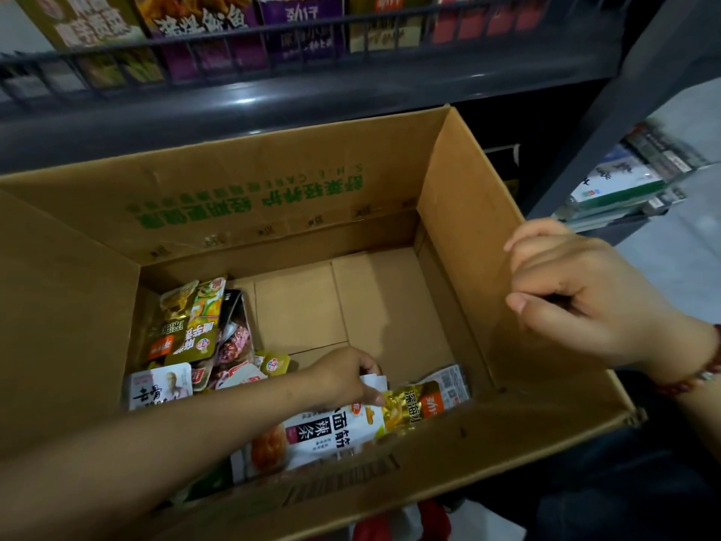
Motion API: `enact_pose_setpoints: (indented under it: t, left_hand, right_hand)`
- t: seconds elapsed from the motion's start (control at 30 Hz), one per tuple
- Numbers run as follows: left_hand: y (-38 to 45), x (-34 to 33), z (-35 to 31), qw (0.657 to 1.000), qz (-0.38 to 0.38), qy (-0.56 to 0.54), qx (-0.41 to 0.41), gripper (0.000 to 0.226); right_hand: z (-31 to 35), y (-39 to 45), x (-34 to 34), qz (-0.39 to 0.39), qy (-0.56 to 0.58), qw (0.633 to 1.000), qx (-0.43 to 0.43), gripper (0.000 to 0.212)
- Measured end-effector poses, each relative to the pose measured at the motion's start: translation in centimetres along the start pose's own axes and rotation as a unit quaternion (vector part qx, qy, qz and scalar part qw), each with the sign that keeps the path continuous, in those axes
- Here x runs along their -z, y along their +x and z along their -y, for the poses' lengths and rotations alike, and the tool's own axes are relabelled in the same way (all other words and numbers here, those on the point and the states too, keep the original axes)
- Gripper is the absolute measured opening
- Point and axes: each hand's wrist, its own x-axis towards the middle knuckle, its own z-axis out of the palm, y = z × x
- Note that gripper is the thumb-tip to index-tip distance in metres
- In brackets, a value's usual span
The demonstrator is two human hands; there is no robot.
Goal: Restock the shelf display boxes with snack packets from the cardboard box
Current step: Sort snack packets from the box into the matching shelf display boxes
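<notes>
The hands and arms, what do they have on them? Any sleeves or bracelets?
Both forearms are bare, with no sleeves showing. The right hand has a bracelet of dark red beads with one silvery bead at its wrist. The left hand wears nothing visible.

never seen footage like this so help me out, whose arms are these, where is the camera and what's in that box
There is no machine here. A person wears the camera on their head, so this single picture looks forward and down at their own arms. The left hand reaches into an open cardboard box and takes hold of a white packet among loose snack packets. The right hand hovers over the box's right wall, fingers curled, holding nothing I can see. Behind the box is a dark shelf with display boxes.
</notes>
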Motion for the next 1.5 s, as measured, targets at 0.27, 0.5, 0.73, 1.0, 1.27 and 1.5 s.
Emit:
enact_pose_setpoints:
  t: [0.27, 0.5, 0.73, 1.0, 1.27, 1.5]
  left_hand:
    - [-0.2, 1.6, -1.0, 0.999, -0.039, -0.020, -0.011, 0.017]
    - [-3.4, 7.2, -3.6, 0.978, -0.182, -0.088, -0.057, 0.015]
    - [-11.1, 9.9, -7.8, 0.921, -0.351, -0.104, -0.132, 0.016]
    - [-18.4, 9.0, -9.2, 0.858, -0.465, -0.129, -0.179, 0.010]
    - [-18.9, 7.8, -8.7, 0.843, -0.478, -0.138, -0.206, 0.010]
    - [-19.2, 8.5, -8.2, 0.833, -0.473, -0.195, -0.212, 0.009]
  right_hand:
    - [0.4, 0.1, 0.0, 0.006, -0.015, 1.000, -0.009, 0.045]
    - [0.9, 0.1, 0.2, 0.029, -0.029, 0.999, -0.022, 0.044]
    - [2.6, 1.1, 0.4, 0.041, -0.047, 0.995, -0.080, 0.043]
    - [7.2, 4.2, 1.1, 0.012, 0.190, 0.959, -0.211, 0.040]
    - [9.7, 8.0, -1.9, -0.083, 0.474, 0.825, -0.295, 0.060]
    - [10.2, 9.3, -3.6, -0.161, 0.551, 0.754, -0.318, 0.048]
